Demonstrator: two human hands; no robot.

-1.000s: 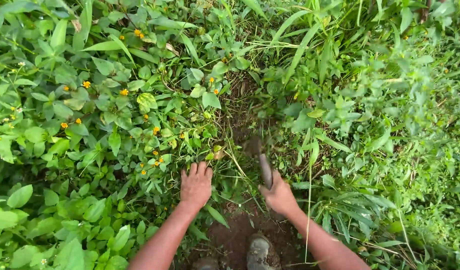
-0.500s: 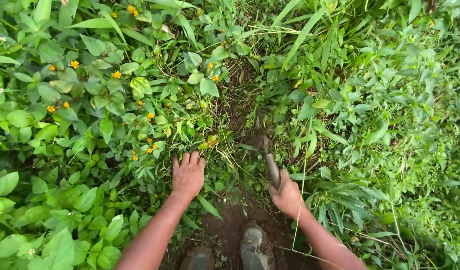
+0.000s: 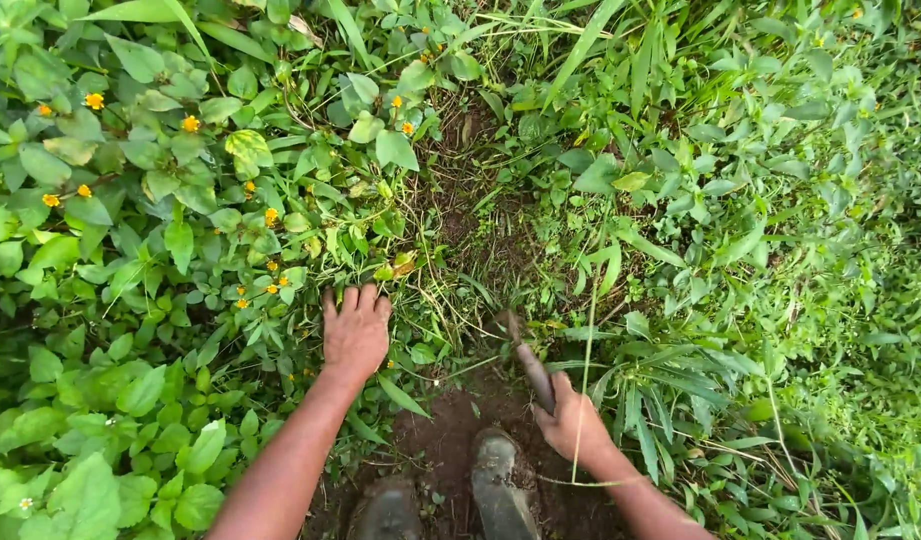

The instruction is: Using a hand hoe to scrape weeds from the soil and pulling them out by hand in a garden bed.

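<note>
My left hand point(image 3: 354, 330) lies flat on low weeds with small orange flowers point(image 3: 263, 215), fingers spread and pressing the plants to the left. My right hand point(image 3: 570, 425) grips the handle of a short digging tool point(image 3: 528, 362). The tool's blade end points up and left into a narrow strip of bare soil point(image 3: 475, 225) between the plants. Its tip sits among cut stems and grass.
Dense broad-leaved weeds point(image 3: 120, 250) fill the left side, grassy weeds point(image 3: 740, 220) the right. Two muddy boots point(image 3: 495, 485) stand on dark bare earth point(image 3: 440, 430) at the bottom centre. A thin grass stalk point(image 3: 584, 380) crosses my right wrist.
The tool and my right hand have pulled back toward my boots, down in the view. My left hand stays on the same weeds while the view has shifted forward.
</note>
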